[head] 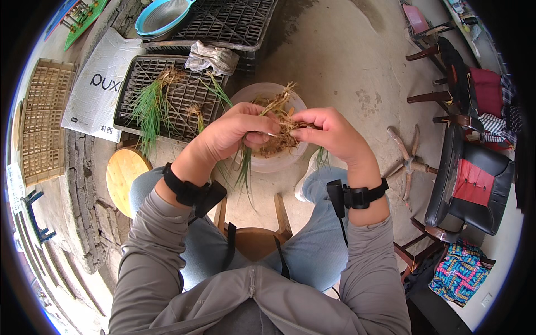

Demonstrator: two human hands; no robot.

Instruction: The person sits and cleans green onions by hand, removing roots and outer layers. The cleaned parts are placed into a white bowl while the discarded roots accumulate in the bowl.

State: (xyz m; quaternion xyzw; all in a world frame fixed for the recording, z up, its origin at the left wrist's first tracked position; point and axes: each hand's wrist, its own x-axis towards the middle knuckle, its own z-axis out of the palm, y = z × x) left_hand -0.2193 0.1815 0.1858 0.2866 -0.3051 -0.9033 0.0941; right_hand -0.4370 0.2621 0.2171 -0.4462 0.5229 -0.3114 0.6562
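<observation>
Over a pale plastic basin, my left hand grips a bunch of thin scallion-like plants, their green leaves hanging below it. Pale stems with rooty ends poke up past its fingers. My right hand pinches a small brown, rooty clump between thumb and fingers; a few green leaves show under it. Tangled roots fill the gap between both hands. Brownish peelings lie inside the basin, partly hidden by my hands.
At the left, a black plastic crate bears a larger plant bunch, a smaller one and a crumpled cloth. Behind it are a blue-rimmed colander and another crate. A round wooden stool stands nearby; chairs line the right.
</observation>
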